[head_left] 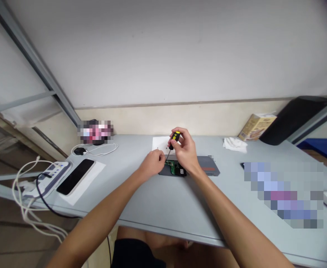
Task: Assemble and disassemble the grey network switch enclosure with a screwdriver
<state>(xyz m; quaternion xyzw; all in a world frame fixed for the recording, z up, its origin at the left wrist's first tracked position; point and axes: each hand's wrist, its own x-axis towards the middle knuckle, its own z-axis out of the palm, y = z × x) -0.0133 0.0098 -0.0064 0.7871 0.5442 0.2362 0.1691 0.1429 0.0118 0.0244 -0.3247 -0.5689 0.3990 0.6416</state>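
A black and yellow screwdriver (pixel 175 140) is held in my right hand (pixel 186 150), tilted, its thin shaft pointing down to the upper left part of a green circuit board (pixel 175 167). The board lies in a dark casing on a dark grey mat (pixel 210 165). My left hand (pixel 153 163) is closed at the board's left edge, beside the screwdriver tip; what its fingers hold, if anything, is hidden. Behind the hands lies a white paper (pixel 158 143) with a few tiny dark specks on it.
On the left are a phone (pixel 76 176) on white paper, a power strip (pixel 50 178) and white cables (pixel 19 186). Crumpled tissue (pixel 235 144), a box (pixel 256 127) and a black cylinder (pixel 294 119) stand or lie back right. Blurred items lie at both sides.
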